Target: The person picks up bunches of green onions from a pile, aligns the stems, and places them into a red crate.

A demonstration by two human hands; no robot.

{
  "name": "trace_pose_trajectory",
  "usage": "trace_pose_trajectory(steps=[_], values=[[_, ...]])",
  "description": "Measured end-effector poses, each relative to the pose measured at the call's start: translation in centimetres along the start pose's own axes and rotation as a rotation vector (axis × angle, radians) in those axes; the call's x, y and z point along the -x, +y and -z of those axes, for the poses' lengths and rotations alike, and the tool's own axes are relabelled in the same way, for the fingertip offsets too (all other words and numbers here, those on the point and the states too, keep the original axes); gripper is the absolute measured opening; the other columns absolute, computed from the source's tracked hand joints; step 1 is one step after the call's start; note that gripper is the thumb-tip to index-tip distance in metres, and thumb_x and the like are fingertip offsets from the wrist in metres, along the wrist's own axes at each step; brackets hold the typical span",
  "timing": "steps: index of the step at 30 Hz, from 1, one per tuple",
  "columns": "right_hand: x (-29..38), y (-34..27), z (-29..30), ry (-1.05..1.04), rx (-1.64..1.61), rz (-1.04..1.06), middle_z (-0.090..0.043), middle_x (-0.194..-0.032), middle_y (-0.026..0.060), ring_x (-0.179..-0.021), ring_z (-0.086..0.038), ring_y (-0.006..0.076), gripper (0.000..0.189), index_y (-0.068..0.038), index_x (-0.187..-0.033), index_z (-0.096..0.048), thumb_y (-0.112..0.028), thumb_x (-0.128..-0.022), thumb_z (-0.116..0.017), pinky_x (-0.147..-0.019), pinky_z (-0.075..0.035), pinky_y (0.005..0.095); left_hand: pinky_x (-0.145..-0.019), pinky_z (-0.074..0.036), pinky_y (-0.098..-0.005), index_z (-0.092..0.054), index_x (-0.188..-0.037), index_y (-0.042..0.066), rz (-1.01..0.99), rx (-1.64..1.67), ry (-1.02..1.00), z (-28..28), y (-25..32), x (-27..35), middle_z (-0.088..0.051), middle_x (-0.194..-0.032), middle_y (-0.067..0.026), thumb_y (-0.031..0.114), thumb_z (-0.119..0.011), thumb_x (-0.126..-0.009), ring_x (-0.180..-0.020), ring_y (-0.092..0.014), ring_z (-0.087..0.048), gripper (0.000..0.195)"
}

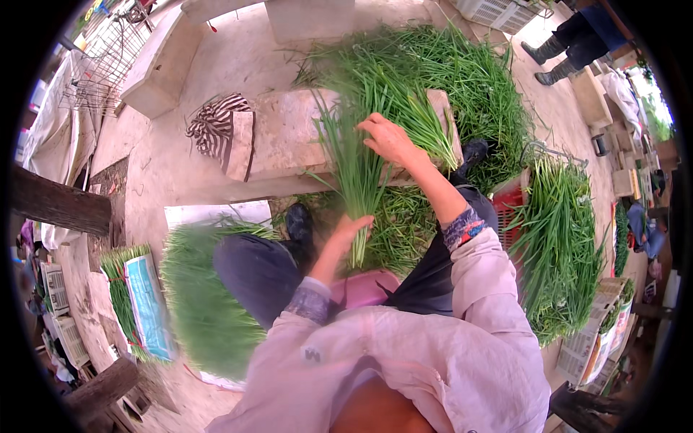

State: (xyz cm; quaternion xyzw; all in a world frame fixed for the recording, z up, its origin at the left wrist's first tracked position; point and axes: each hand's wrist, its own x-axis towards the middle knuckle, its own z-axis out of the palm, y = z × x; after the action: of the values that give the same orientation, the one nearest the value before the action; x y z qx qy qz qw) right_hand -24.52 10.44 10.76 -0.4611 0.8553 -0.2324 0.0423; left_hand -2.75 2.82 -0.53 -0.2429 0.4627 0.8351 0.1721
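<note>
A bunch of long green leafy stalks, like garlic chives (354, 189), stands upright between my knees. My left hand (349, 230) is closed round its pale lower stems. My right hand (387, 138) is beside the upper leaves, with fingers bent and partly apart; whether they touch the leaves I cannot tell. Just right of it, a loose handful of stalks (430, 127) lies across the end of a low stone bench (292, 135). A striped cloth (222, 127) rests at the bench's left end.
Heaped greens (487, 86) lie beyond the bench; cut leaves litter the ground below it. Stacked stalks (206, 297) are at my left, and a red crate (506, 211) with greens (563, 249) at my right. Beneath me is a pink stool (368, 287). A person (574, 43) stands at the upper right.
</note>
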Motion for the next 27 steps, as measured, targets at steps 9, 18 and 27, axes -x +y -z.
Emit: trace_pose_trajectory(steps=[9,18,27], values=[[-2.4,1.6,-0.3,-0.321,-0.108,0.165,-0.063,-0.095,0.0141,-0.08,-0.061,0.0314,0.026,0.0,-0.1,-0.059,-0.008,-0.076,-0.062,-0.073,-0.049,0.0381,-0.047,-0.045,-0.0289,-0.049,-0.11,0.008,0.027,0.021,0.021,0.4,-0.5,0.1,-0.055,-0.084,-0.0027,0.017,-0.066,-0.079,-0.062,-0.013,-0.055,0.037],[-1.6,4.5,1.8,-0.46,-0.919,-0.525,-0.061,-0.068,0.0009,-0.058,-0.055,0.0069,0.011,-0.002,-0.083,-0.064,-0.012,-0.082,-0.063,-0.051,-0.045,0.0239,-0.043,-0.041,-0.0259,-0.049,-0.108,0.01,-0.028,0.016,0.029,0.0,-0.7,0.1,-0.052,-0.079,-0.0001,0.019,-0.064,-0.08,-0.054,-0.011,-0.05,0.033],[-4.9,2.7,-1.7,-0.183,0.06,-0.024,-0.065,-0.09,0.0156,-0.088,-0.06,0.0353,0.018,-0.009,-0.09,-0.068,-0.018,-0.078,-0.058,-0.079,-0.048,0.0427,-0.048,-0.044,-0.0263,-0.05,-0.098,0.006,-0.096,0.015,0.055,-0.1,-1.1,-0.3,-0.053,-0.073,-0.0024,0.017,-0.068,-0.078,-0.059,-0.012,-0.052,0.029]])
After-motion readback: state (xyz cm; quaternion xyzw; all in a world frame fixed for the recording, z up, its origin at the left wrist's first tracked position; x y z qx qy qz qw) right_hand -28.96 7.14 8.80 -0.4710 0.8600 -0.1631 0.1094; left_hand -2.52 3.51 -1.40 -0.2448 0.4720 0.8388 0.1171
